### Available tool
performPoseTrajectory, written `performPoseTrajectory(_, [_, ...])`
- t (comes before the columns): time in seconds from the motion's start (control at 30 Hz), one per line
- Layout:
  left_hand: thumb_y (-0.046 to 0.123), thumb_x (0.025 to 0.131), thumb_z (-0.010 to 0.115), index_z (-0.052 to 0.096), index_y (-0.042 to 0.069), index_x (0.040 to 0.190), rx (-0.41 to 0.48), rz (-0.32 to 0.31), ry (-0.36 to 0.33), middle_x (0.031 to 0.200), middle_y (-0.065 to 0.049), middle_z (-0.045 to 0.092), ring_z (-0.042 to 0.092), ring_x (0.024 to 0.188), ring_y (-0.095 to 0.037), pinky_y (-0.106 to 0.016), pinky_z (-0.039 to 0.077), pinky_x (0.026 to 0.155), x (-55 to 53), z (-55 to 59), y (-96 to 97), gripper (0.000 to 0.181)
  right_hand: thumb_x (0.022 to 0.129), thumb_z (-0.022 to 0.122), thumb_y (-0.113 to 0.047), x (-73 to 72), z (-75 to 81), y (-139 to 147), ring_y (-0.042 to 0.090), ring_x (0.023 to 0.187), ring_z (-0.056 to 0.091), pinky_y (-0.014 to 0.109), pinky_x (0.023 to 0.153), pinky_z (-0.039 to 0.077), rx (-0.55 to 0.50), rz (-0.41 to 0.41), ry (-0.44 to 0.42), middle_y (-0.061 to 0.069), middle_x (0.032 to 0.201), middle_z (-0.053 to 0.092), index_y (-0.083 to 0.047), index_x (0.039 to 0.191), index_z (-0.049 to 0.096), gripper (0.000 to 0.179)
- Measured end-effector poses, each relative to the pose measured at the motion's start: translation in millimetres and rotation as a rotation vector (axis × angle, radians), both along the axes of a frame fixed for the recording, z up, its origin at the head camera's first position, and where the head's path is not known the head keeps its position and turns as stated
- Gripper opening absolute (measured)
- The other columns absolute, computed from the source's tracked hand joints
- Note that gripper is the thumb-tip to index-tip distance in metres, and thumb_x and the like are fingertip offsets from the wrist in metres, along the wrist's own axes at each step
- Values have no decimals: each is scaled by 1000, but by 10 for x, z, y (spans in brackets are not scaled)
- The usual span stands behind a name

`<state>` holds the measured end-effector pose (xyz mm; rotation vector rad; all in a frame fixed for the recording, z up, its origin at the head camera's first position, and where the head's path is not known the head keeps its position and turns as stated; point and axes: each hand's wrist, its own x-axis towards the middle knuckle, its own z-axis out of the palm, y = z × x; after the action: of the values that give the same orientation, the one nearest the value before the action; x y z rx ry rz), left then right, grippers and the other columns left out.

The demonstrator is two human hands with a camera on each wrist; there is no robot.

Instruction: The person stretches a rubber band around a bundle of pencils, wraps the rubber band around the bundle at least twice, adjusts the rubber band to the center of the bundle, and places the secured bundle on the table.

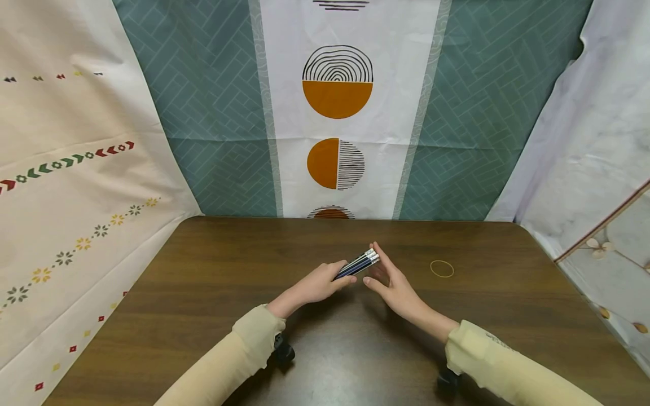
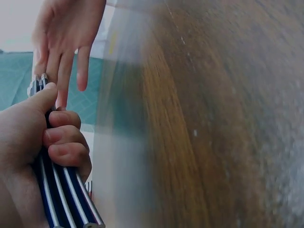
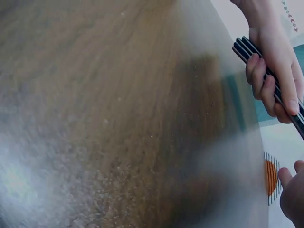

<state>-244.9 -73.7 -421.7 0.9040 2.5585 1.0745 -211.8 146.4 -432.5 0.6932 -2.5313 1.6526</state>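
Note:
A bundle of dark blue pencils (image 1: pixel 357 266) with pale stripes and silver ends is gripped in my left hand (image 1: pixel 316 283), slanting up to the right above the table. In the left wrist view that hand's fingers curl round the pencils (image 2: pixel 61 190), its thumb lying along them. My right hand (image 1: pixel 402 292) is at the bundle's silver ends, its fingers extended and thumb apart. Fingers of the right hand (image 2: pixel 71 33) are close to or touching those ends; exact contact is unclear. The right wrist view shows the pencils' other ends sticking out behind the left hand (image 3: pixel 274 57).
A thin yellow rubber band (image 1: pixel 443 277) lies on the brown wooden table (image 1: pixel 203 270), right of my right hand. Patterned cloths hang behind and at both sides of the table, including a green and white one (image 1: pixel 218 113) at the back.

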Motion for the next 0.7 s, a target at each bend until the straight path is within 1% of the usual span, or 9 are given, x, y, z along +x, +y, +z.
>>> performPoseTrajectory(0.07, [35,102,54,57,8,106,5,-7,-9,75,1,49,45,61,-9,-22,39,57,4,16,6,28,96,64,-11,13,2,14,46,128,54,56,104,44,40,-14,17,17,161,29,-17,159,18,79])
performPoseTrajectory(0.17, [35,102,54,57,8,108,3,-18,-28,74,1,49,45,60,-9,-22,39,57,11,26,4,27,95,65,-12,25,3,39,49,125,55,59,101,46,106,-17,71,18,160,32,-18,159,19,79])
performPoseTrajectory(0.33, [35,103,53,56,9,109,16,-30,-51,73,2,48,44,59,-8,-21,39,56,7,24,-11,27,96,64,-13,31,15,60,50,126,54,58,100,47,160,14,116,15,163,24,-21,160,11,84])
performPoseTrajectory(0.47, [34,102,53,55,9,107,19,-35,-67,72,3,47,43,58,-7,-21,38,55,-1,9,-26,26,95,66,-13,40,15,64,48,124,56,57,96,50,211,13,143,13,163,26,-23,160,7,89])
performPoseTrajectory(0.5, [34,102,53,55,8,107,20,-35,-74,71,2,47,42,57,-8,-21,38,55,-1,5,-28,26,95,65,-13,40,16,64,46,126,56,56,97,50,216,18,147,13,163,27,-23,160,7,88])
performPoseTrajectory(0.53, [34,102,54,56,9,107,14,-34,-75,72,3,47,42,57,-8,-21,38,55,1,-1,-29,26,95,66,-13,36,16,64,44,126,57,54,97,50,213,20,149,13,162,29,-23,160,9,87])
performPoseTrajectory(0.6, [35,101,55,57,8,107,-2,-30,-72,72,2,47,43,58,-8,-21,38,56,5,-14,-28,27,97,64,-14,19,23,66,38,126,58,49,99,50,167,34,130,13,160,33,-23,159,14,81])
performPoseTrajectory(0.67, [35,101,57,57,8,107,-19,-28,-59,74,2,48,44,60,-8,-21,38,56,12,-22,-20,28,98,62,-14,-16,39,67,36,119,63,44,95,54,70,57,89,17,155,41,-20,157,24,71])
performPoseTrajectory(0.7, [36,100,57,58,8,108,-26,-28,-49,76,2,50,45,61,-8,-21,39,57,16,-29,-16,29,99,61,-15,-37,52,70,34,114,66,41,91,56,23,66,63,19,149,48,-20,155,30,65])
